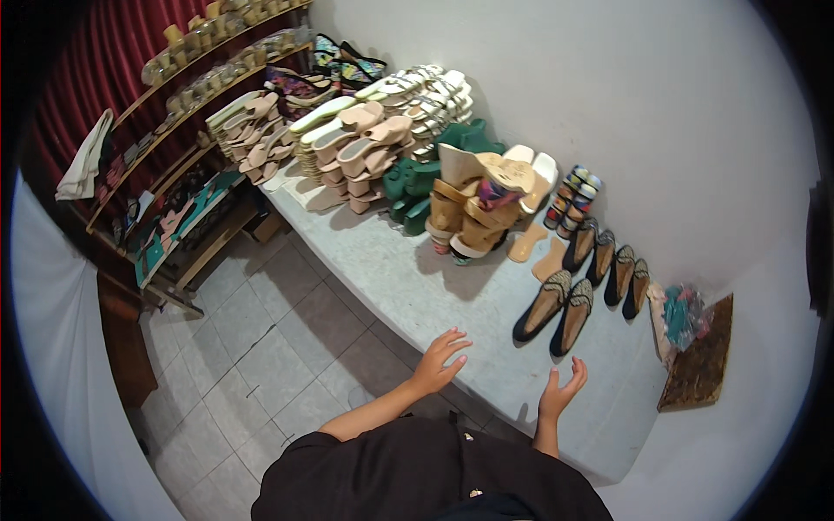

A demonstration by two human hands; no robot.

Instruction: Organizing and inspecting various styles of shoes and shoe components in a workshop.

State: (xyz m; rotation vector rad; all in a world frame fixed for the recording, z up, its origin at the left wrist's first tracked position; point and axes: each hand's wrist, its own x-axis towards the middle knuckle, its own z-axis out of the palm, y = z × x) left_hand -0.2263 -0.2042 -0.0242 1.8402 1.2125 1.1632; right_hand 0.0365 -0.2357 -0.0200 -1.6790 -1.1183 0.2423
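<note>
My left hand (439,362) hovers by the front edge of the pale table (365,276), fingers apart, holding nothing. Over the tabletop to its right, my right hand (562,391) is raised with thumb and fingers spread, also without anything in it. Nearest to it lies a pair of black loafers (572,318) with patterned woven vamps and tan insoles, toes pointing away from me. More loafers of the same kind (618,274) stand in a row behind them. Two tan insoles (526,241) lie flat to the left of that row.
Along the table's back stand tan wedge sandals (469,213), green shoe pieces (410,189), stacked beige sandals (352,154) and multicoloured rolls (572,201). A plastic bag (684,311) and brown board (702,358) are at the right end. Shelves (208,95) with shoe forms line the left wall.
</note>
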